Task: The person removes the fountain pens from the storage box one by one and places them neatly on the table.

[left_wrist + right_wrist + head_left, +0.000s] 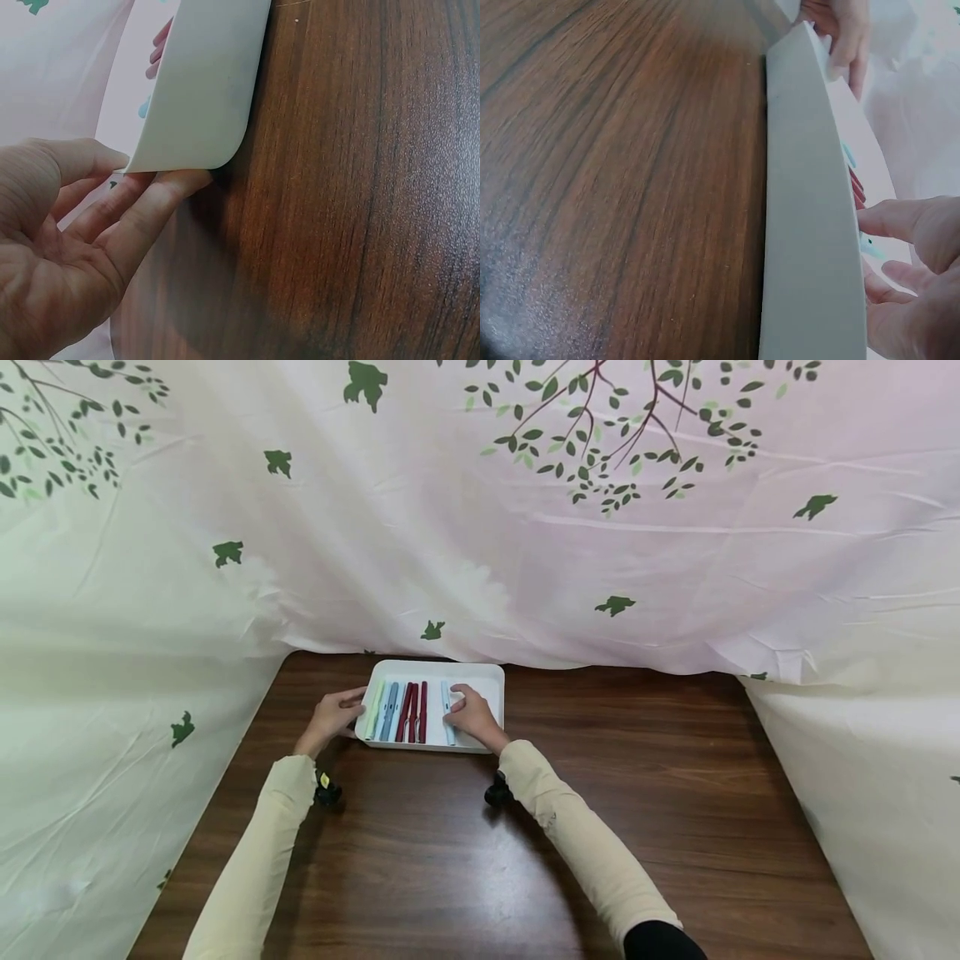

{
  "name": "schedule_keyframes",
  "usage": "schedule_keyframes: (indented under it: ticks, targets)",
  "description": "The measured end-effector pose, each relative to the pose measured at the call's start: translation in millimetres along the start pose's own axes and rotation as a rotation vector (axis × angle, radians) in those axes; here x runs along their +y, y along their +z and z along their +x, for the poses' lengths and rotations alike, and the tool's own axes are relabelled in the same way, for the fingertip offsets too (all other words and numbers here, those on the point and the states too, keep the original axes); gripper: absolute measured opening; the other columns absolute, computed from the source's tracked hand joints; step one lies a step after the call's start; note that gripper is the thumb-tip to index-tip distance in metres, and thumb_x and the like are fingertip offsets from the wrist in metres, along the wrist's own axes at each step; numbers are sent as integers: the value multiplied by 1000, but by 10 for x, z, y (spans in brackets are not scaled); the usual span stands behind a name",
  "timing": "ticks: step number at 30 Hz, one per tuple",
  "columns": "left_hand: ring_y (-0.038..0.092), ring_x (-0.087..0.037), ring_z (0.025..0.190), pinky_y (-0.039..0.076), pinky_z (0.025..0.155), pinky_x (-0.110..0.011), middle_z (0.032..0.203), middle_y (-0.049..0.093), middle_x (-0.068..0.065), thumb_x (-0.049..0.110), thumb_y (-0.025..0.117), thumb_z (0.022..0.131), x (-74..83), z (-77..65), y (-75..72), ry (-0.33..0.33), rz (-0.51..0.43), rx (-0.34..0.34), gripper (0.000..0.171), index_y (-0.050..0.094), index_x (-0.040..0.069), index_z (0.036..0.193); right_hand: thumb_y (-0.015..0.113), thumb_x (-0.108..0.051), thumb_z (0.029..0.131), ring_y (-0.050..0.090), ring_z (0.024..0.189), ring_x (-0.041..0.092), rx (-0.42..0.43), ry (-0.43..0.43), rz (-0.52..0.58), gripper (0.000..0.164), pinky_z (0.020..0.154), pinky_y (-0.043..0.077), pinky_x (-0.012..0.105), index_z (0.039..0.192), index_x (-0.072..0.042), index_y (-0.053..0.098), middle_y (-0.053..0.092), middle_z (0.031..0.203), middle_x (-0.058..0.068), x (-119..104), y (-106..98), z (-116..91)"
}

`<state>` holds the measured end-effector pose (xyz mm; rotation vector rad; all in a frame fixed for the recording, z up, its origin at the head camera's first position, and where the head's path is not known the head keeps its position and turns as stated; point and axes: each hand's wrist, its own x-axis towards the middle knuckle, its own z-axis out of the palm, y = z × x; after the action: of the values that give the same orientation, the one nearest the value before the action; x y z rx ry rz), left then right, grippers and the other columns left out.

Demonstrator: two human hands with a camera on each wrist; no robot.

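A white rectangular tray [483,683] lies near the far edge of the table. My left hand [330,718] grips its left end, with the thumb at the rim and the fingers against the outer wall [206,90] in the left wrist view. Inside the tray, my right hand [477,718] pinches a light blue pen [445,695] between thumb and fingers. To its left lies a row of pens: light green [374,712], blue ones [388,713] and dark red ones [423,712]. In the right wrist view, the tray's front wall [810,195] hides most of the pens.
The dark brown wooden table [660,827] stretches in front of the tray and to its right. A pale curtain [525,568] with leaves and green birds hangs behind and along both sides. Small black devices [498,790] sit at both wrists.
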<state>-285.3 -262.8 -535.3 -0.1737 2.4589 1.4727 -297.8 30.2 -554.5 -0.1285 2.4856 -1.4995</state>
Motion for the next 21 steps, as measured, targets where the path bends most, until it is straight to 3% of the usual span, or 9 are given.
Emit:
schedule_keyframes:
  ticks: [10,21]
  targets:
    - [70,-29,102,62,66,-31,143,57,-31,12,53,109,19,-11,0,8,23,-3,51,45,6,159,73,-4,94,68,71,17,20,39,121,39,65,58,28,130,5,63,74,98,20,41,-106,-25]
    - [71,-32,104,62,66,-33,141,59,-33,11,53,109,46,-19,6,20,37,-4,51,45,5,159,73,-9,97,67,68,15,-12,64,117,39,64,58,26,132,3,62,74,98,18,22,-239,-57]
